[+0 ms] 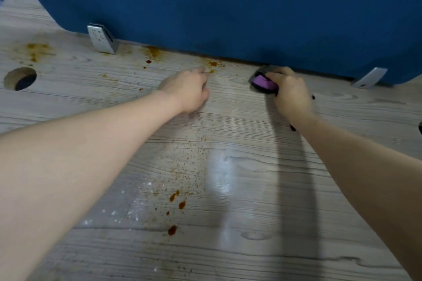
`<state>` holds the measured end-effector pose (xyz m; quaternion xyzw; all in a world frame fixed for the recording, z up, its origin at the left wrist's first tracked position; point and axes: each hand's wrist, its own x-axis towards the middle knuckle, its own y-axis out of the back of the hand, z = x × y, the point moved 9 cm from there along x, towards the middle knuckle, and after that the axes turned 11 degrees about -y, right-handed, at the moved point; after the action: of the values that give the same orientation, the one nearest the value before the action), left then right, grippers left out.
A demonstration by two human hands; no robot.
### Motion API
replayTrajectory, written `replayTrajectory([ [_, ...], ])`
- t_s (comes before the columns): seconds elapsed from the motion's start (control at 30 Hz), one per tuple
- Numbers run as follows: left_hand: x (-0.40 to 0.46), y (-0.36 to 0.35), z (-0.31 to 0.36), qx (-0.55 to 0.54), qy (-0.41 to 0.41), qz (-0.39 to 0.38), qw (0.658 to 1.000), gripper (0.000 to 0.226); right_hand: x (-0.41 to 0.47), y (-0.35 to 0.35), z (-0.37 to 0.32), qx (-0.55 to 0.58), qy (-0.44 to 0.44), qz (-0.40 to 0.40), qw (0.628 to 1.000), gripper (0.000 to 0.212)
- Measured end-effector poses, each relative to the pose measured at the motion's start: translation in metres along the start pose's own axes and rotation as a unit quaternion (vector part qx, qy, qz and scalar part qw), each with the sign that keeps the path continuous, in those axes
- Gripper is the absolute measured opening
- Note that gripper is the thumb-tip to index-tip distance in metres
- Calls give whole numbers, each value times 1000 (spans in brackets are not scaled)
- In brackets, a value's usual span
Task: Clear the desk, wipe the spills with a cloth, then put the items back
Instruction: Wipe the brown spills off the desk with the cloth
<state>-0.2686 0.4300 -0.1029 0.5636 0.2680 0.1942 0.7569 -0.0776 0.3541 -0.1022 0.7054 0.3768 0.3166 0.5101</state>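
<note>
— Where's the cloth now?

— In my right hand. My fingers are curled round the purple cloth, bunched up and pressed on the tabletop right against the foot of the blue partition.

— And your left hand?

— My left hand rests on the wood with its fingers loosely curled, holding nothing. I judge it's only bracing me.

— Which way does the mess lie from the cloth?

— To the left of my right fingers. The nearest orange stains sit just beyond my left fingertips, along the partition's edge. More run on leftward, past the metal bracket towards the cable hole. A speckled patch with darker drops lies nearer me, between my forearms.

— So the next stroke?

— Probably leftward along the back edge; my left hand would have to lift clear.
</note>
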Motion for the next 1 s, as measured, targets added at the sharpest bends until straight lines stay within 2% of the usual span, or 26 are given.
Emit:
replayTrajectory([
  [0.1, -14, 0, -30, -1, 28, -7, 1000, 51, 2, 5, 9, -4, -58, 12, 998, 53],
  [0.2, -26, -10, -50, -24, 39, -8, 999, 65, 3, 4, -7, -9, -100, 38, 994, 42],
  [0.27, -28, -18, -54, -33, 32, 7, 999, 69, 2, -6, -41, -22, -74, 42, 996, 36],
  [0.37, -29, -25, -51, -21, 25, 10, 999, 68, 2, -19, -84, -29, 1, 5, 1000, 40],
  [0.5, -30, -22, -51, -25, 30, -5, 999, 68, 5, -16, -67, -27, 42, -41, 998, 54],
  [0.6, -30, -20, -50, -17, 24, -9, 1000, 67, -7, -9, -56, -20, 34, -16, 999, 57],
  [0.73, -29, -18, -51, -4, 27, -10, 1000, 68, -4, -13, -62, -63, 41, 4, 997, 53],
  [0.87, -28, -16, -50, 8, 30, -13, 999, 69, 12, -18, -75, -46, 31, 14, 998, 46],
  [1.0, -28, -18, -49, 10, 33, -14, 999, 69, -4, -19, -81, -23, 95, -32, 995, 51],
])
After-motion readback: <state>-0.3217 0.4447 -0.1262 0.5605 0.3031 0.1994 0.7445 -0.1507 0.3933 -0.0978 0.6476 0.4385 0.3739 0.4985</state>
